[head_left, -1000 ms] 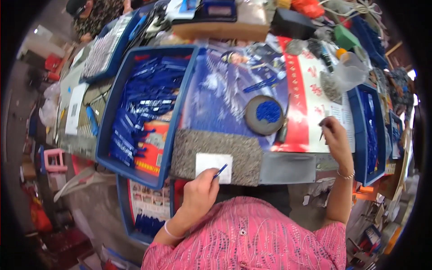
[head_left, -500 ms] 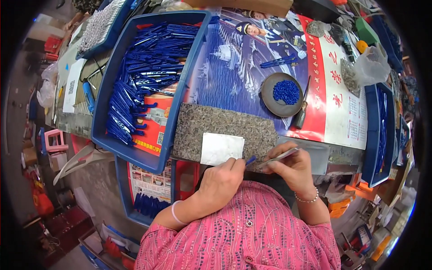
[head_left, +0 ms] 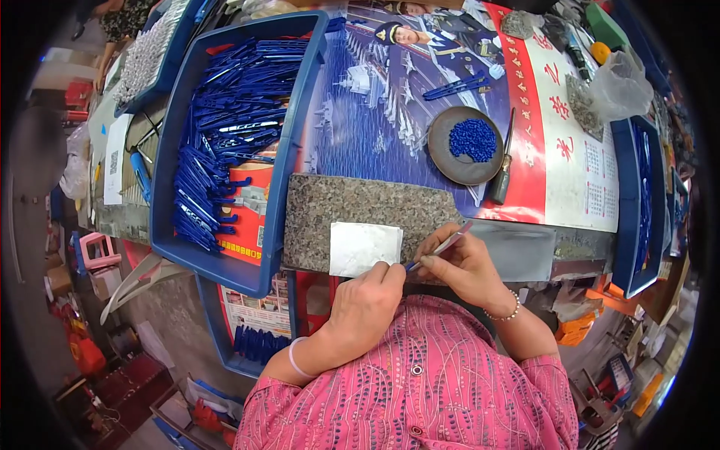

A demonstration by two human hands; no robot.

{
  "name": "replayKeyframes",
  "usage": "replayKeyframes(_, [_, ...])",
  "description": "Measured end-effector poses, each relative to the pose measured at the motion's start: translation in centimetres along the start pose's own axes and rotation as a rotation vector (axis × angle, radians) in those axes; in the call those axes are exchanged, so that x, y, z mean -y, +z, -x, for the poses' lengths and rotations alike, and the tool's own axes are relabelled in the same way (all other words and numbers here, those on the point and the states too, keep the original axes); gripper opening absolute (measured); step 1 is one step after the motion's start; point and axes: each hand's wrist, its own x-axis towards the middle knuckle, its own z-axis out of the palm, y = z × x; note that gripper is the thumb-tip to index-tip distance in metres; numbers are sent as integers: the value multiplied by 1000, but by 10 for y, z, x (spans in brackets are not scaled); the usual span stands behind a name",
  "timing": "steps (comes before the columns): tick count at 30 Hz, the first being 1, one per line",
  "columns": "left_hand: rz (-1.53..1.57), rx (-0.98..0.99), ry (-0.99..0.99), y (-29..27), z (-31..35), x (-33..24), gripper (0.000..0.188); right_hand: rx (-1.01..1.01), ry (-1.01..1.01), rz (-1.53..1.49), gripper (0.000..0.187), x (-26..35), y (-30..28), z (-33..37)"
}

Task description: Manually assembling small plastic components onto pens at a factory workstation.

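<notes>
Over the table's front edge both hands are close together. My left hand [head_left: 367,304] is closed in a pinch on a slim blue plastic piece [head_left: 412,266]; most of it is hidden by the fingers. My right hand [head_left: 460,262] is closed round a thin, pale, strip-like tool [head_left: 454,238], whose upper end slants out past the fingers. The tool's lower end is hidden near the blue piece, so I cannot tell whether they touch. Just beyond my left fingers, a folded white paper [head_left: 365,248] lies on a speckled stone slab [head_left: 360,196].
Left of the slab stands a blue tray [head_left: 276,217] of blue plastic strips. A round dish [head_left: 442,157] of small blue pieces sits on the poster [head_left: 360,135], beside a dark-handled screwdriver [head_left: 500,180]. Another blue tray [head_left: 628,217] stands far right; a lower one [head_left: 212,315] is below left.
My right hand has moved left and slightly up toward the left hand, closing the gap at the blue piece. The pale tool now tilts more steeply. The whole view has shifted slightly.
</notes>
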Motion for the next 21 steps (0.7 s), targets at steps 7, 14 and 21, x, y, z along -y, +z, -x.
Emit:
replayKeyframes(7, [-7, 27, -23, -2, -2, -4, 9, 33, -5, 29, 17, 0, -3, -1])
replayKeyframes(14, [-14, 28, -24, -2, -3, -6, 9, 28, 27, 54, 15, -3, -4, -3])
replayKeyframes(21, [-39, 44, -28, -3, -4, -8, 9, 51, -17, 52, 13, -3, -5, -4])
